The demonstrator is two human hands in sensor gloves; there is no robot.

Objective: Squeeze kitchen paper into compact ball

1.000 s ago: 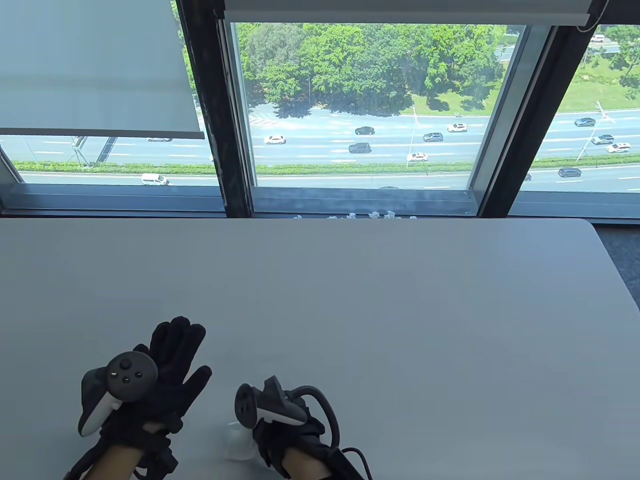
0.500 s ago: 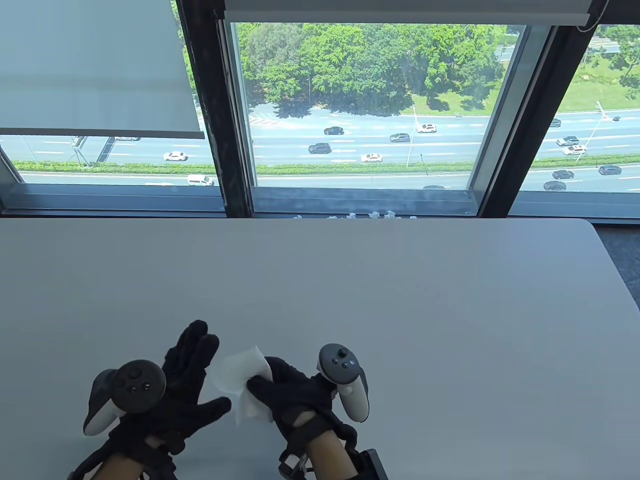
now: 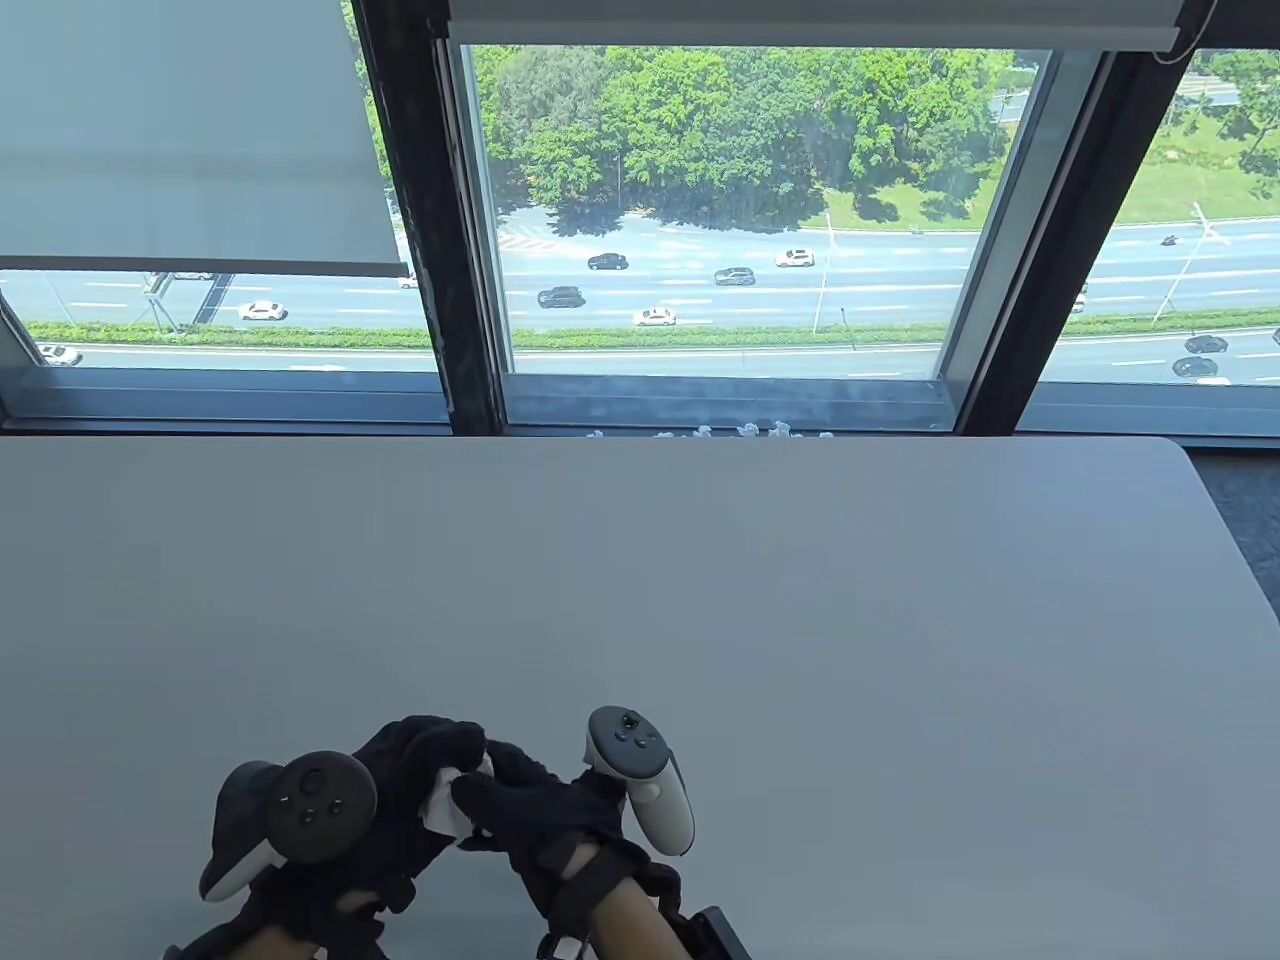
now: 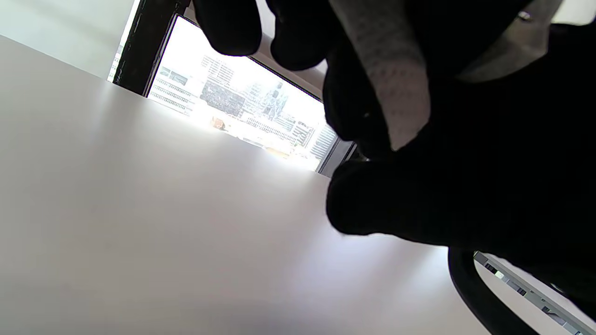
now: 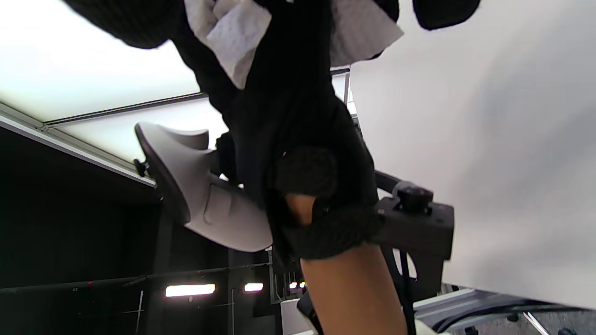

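Observation:
A white sheet of kitchen paper [image 3: 447, 800] is bunched between both black-gloved hands near the table's front edge. My left hand [image 3: 415, 775] curls its fingers over the paper from the left. My right hand [image 3: 505, 790] grips it from the right, fingers and thumb closed round it. Only a small white patch shows between the gloves in the table view. In the left wrist view a strip of the dotted paper [image 4: 396, 88] hangs between dark fingers. The right wrist view shows crumpled paper [image 5: 233, 32] poking out at the top among the fingers.
The grey table [image 3: 700, 580] stretches away to a window sill. Several small white paper scraps [image 3: 745, 431] lie along the table's far edge by the window. A black cable and box [image 3: 720, 935] sit by my right forearm.
My right hand brought the paper up from the front edge and held it spread beside my open left hand. Now both hands have closed together on it, bunching it small.

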